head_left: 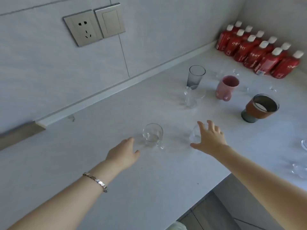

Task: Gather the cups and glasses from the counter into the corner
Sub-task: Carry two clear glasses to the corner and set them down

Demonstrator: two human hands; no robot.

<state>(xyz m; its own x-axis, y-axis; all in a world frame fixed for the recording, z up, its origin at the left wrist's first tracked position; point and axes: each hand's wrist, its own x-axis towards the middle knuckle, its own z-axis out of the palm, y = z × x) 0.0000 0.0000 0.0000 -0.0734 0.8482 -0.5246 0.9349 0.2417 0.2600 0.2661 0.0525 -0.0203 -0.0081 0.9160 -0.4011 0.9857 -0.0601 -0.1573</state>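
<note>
A clear round glass [152, 134] stands on the white counter [149, 176], just right of my left hand [123, 155], whose fingers are apart and short of touching it. My right hand [209, 138] is spread over a second clear glass [196, 134], fingers apart, not closed on it. Farther back stand a grey tumbler [195, 76], a clear mug [193, 96], a pink mug [226, 87] and a dark cup with a brown sleeve [259, 107]. Faint clear glasses [235, 73] sit near the corner.
Several red bottles with white caps [259, 52] fill the far right corner against the wall. A wall socket and switch [93, 24] sit above the backsplash. More clear glassware [300, 170] lies at the right edge. The counter's front edge [207, 195] drops off below my right arm.
</note>
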